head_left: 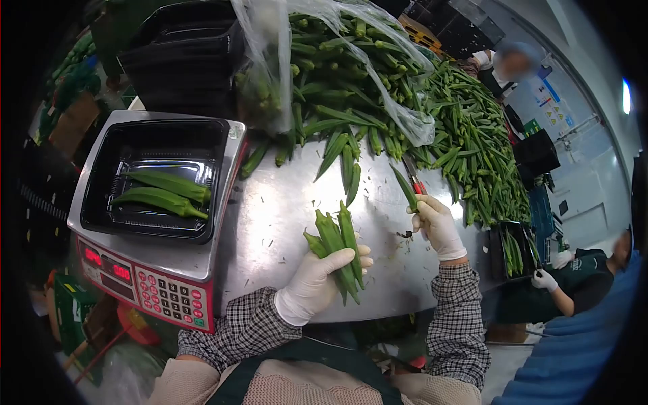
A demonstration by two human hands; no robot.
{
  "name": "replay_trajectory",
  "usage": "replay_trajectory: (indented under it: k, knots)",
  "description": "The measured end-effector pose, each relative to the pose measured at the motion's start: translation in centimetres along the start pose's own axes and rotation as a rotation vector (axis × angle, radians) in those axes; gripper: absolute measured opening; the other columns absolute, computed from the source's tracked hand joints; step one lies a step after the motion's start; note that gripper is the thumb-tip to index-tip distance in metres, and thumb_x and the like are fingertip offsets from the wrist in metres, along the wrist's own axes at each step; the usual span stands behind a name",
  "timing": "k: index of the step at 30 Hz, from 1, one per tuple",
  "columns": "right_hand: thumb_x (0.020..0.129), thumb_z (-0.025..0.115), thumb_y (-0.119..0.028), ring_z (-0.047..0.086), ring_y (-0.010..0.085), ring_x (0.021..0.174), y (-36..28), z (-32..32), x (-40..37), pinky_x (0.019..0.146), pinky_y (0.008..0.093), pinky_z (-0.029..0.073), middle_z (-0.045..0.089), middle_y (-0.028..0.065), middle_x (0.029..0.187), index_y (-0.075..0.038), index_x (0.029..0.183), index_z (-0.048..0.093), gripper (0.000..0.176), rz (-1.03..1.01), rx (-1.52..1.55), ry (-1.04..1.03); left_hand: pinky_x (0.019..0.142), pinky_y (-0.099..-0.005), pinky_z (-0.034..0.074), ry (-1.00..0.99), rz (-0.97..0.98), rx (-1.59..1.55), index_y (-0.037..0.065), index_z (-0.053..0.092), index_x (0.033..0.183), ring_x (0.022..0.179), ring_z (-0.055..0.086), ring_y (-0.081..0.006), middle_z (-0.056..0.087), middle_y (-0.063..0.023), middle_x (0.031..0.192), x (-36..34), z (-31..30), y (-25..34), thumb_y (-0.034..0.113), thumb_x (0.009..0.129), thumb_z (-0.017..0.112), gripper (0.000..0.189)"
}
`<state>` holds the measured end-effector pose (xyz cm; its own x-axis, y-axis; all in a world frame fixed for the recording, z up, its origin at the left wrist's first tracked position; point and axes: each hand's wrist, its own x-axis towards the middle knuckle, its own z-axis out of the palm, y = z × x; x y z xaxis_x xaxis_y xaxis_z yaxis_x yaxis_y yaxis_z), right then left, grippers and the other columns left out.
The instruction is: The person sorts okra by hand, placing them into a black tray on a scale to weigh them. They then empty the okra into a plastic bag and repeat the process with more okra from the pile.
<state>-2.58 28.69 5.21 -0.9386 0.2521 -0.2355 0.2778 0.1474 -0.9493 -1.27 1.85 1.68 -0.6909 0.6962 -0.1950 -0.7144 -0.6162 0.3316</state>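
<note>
My left hand, in a white glove, is closed around several green okra pods, their stem ends pointing away from me. In my right hand, also gloved, a single okra pod is pinched between thumb and fingers. A red-handled tool with a metal blade shows right at those fingertips; I cannot tell whether the hand grips it too. To the left, a black plastic tray with two okra pods in it sits on a red and silver scale.
A large heap of okra covers the table's far side, partly under a clear plastic bag. Stacked black trays stand behind the scale. Another okra-filled tray is at right. Co-workers are at the far side and right. Scraps dot the metal table.
</note>
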Motion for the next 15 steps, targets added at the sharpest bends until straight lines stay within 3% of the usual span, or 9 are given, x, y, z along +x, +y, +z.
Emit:
replay_trajectory:
  k: [2,8,12,15]
  knots:
    - [0.092,0.045,-0.018,0.051,0.0119,0.059,-0.2,-0.4,-0.8,0.055,0.0241,0.043,0.06,0.0071,0.083,0.002,0.106,0.056,0.027,-0.004,0.177,-0.108,0.082,-0.0355,0.049,-0.018,-0.014,0.003,0.002,0.044,0.118,0.095,0.059,-0.0229,0.058,-0.0128,0.104,-0.2,0.2,0.1,0.011,0.084,0.06,0.039]
    - [0.09,0.047,-0.02,0.052,0.0135,0.058,-2.3,0.2,-2.7,0.054,0.0243,0.043,0.061,0.0084,0.082,0.004,0.101,0.057,0.028,-0.079,0.303,-0.303,0.082,-0.0356,0.048,-0.012,-0.022,0.029,0.002,0.047,0.115,0.095,0.058,-0.0228,0.058,-0.0129,0.105,-0.1,0.1,0.1,0.015,0.086,0.058,0.034]
    - [0.087,0.053,-0.024,0.051,0.0104,0.055,-4.8,0.5,-4.2,0.051,0.0228,0.041,0.057,0.0065,0.065,0.006,0.089,0.062,0.031,-0.065,0.037,-0.522,0.086,-0.0378,0.048,-0.018,-0.076,0.024,0.002,0.044,0.12,0.097,0.058,-0.0243,0.058,-0.0139,0.105,-0.1,-0.1,-0.2,0.017,0.086,0.057,0.039]
    - [0.087,0.053,-0.018,0.05,0.0078,0.059,-7.8,3.6,-4.6,0.054,0.0208,0.041,0.058,0.0026,0.07,0.003,0.093,0.064,0.024,0.033,-0.268,-0.698,0.086,-0.0374,0.048,-0.111,-0.14,0.068,0.002,0.042,0.122,0.099,0.057,-0.0244,0.058,-0.0141,0.104,-0.1,0.1,-0.2,0.018,0.087,0.057,0.041]
